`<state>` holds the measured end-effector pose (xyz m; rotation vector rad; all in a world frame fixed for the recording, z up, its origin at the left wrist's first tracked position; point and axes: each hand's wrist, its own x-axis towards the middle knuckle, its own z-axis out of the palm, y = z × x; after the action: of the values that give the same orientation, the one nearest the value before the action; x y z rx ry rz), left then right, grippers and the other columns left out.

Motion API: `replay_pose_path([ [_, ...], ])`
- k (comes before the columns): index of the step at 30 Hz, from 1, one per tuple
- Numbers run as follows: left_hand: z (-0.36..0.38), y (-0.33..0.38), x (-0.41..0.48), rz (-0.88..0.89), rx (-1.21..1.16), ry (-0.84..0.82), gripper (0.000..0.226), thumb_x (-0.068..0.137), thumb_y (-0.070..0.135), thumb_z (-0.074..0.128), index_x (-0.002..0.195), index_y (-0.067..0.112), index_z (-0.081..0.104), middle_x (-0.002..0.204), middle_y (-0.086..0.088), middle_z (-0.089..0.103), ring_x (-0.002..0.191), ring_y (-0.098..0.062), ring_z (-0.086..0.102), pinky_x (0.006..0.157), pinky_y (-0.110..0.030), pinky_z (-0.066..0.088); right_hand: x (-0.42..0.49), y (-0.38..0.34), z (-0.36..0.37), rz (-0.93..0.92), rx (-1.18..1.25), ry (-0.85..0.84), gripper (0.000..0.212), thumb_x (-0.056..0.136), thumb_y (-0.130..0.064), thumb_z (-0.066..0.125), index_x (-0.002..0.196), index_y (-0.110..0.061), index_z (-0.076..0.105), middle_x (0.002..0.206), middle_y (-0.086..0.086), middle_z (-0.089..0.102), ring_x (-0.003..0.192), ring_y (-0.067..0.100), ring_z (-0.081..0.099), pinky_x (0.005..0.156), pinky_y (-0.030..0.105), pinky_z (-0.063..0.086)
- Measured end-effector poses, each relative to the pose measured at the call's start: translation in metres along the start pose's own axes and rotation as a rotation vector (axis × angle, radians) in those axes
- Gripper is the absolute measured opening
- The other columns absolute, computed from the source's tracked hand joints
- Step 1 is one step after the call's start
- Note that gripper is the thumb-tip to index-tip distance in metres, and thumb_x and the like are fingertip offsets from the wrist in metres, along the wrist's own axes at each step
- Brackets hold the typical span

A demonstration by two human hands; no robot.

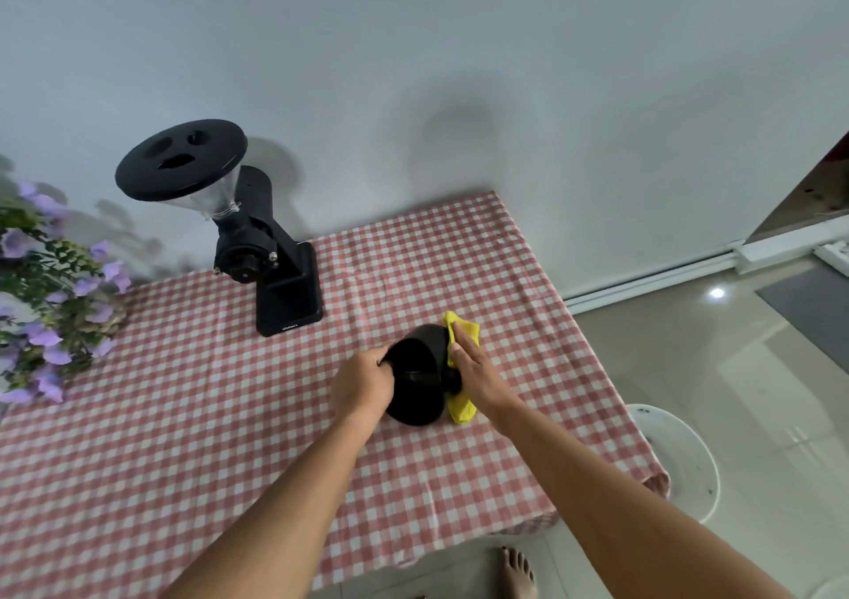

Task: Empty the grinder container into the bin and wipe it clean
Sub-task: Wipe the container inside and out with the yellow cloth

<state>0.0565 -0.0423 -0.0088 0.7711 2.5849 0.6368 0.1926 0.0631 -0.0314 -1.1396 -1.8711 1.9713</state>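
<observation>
Grinder container (416, 385): black plastic cup tipped on its side over the red-and-white checked tablecloth (229, 415), between the 2 hands.
Left hand (363, 385): fingers curled round the container's left rim, gripping it.
Right hand (475, 369): fingers straight, pressing a yellow cloth (465, 328) against the container's right side.
Bin (689, 460): white round tub on the floor, beside the table's right edge.

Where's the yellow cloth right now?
The cloth sits right of centre in the head view, under the right hand, against the black container the left hand holds.
</observation>
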Motion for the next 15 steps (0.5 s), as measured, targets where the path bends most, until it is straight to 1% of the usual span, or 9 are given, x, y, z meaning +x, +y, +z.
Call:
replay_pose_path([
  [2,-0.001,0.0,0.001,0.011,0.055,0.0,0.039,0.104,0.021,0.042,0.133,0.034,0.065,0.112,0.007,0.076,0.078,-0.01,0.067,0.049,-0.018,0.039,0.002,-0.006,0.0,0.052,0.047,0.012,0.046,0.106,-0.037,0.033,0.152,-0.04,0.031,0.16,-0.009,0.028,0.145,0.016,0.031,0.117,0.033,0.029],
  [4,-0.002,0.001,0.001,0.034,0.142,-0.002,0.039,0.106,0.025,0.038,0.132,0.033,0.065,0.105,0.006,0.075,0.079,-0.012,0.065,0.052,-0.02,0.041,0.001,-0.012,-0.002,0.078,0.041,0.084,0.043,0.106,-0.029,0.038,0.149,-0.032,0.042,0.144,-0.008,0.047,0.128,0.015,0.049,0.1,0.018,0.038],
  [5,-0.003,0.001,0.001,0.046,0.184,-0.001,0.04,0.106,0.025,0.035,0.131,0.033,0.065,0.102,0.006,0.074,0.078,-0.013,0.064,0.054,-0.021,0.042,0.001,-0.014,-0.003,0.082,0.028,0.149,0.041,0.106,-0.025,0.041,0.146,-0.026,0.047,0.142,-0.005,0.052,0.125,0.015,0.053,0.096,0.018,0.038],
  [8,-0.003,0.0,0.001,0.047,0.223,-0.011,0.041,0.106,0.023,0.033,0.133,0.032,0.063,0.102,0.005,0.072,0.08,-0.013,0.064,0.058,-0.021,0.045,0.004,-0.013,-0.008,0.107,0.039,0.355,0.036,0.103,-0.019,0.05,0.138,-0.016,0.058,0.137,0.003,0.061,0.123,0.017,0.057,0.099,0.026,0.043],
  [10,-0.002,-0.004,0.003,-0.004,0.189,-0.05,0.039,0.106,0.024,0.034,0.131,0.029,0.063,0.104,0.003,0.072,0.082,-0.013,0.065,0.059,-0.02,0.048,0.004,-0.017,-0.018,0.108,0.083,0.457,0.033,0.102,-0.019,0.05,0.133,-0.013,0.061,0.123,0.005,0.068,0.114,0.021,0.063,0.096,0.031,0.049],
  [12,0.001,-0.009,0.005,-0.042,0.17,-0.089,0.038,0.106,0.025,0.034,0.13,0.027,0.063,0.103,0.002,0.071,0.085,-0.015,0.069,0.066,-0.024,0.056,-0.002,-0.024,-0.027,0.036,0.118,0.469,0.029,0.103,-0.022,0.049,0.126,-0.014,0.064,0.104,0.001,0.07,0.092,0.015,0.066,0.08,0.028,0.054],
  [13,0.002,-0.011,0.006,-0.067,0.143,-0.104,0.039,0.106,0.025,0.032,0.129,0.026,0.063,0.103,0.002,0.071,0.084,-0.016,0.069,0.069,-0.027,0.059,-0.005,-0.026,-0.028,-0.018,0.095,0.43,0.026,0.103,-0.023,0.049,0.124,-0.017,0.064,0.1,-0.001,0.069,0.085,0.012,0.065,0.074,0.025,0.054],
  [14,0.004,-0.01,0.006,-0.095,0.107,-0.118,0.04,0.106,0.025,0.031,0.13,0.025,0.063,0.104,0.001,0.071,0.083,-0.016,0.07,0.068,-0.028,0.06,-0.009,-0.028,-0.025,-0.061,0.053,0.369,0.027,0.103,-0.023,0.048,0.126,-0.021,0.063,0.102,-0.002,0.068,0.086,0.011,0.063,0.076,0.024,0.053],
  [15,0.006,-0.01,0.006,-0.118,0.086,-0.125,0.041,0.106,0.025,0.03,0.129,0.025,0.064,0.104,0.0,0.071,0.082,-0.016,0.069,0.066,-0.028,0.059,-0.011,-0.026,-0.02,-0.08,0.001,0.285,0.03,0.104,-0.024,0.047,0.13,-0.025,0.062,0.111,-0.002,0.068,0.096,0.012,0.063,0.085,0.027,0.052],
])
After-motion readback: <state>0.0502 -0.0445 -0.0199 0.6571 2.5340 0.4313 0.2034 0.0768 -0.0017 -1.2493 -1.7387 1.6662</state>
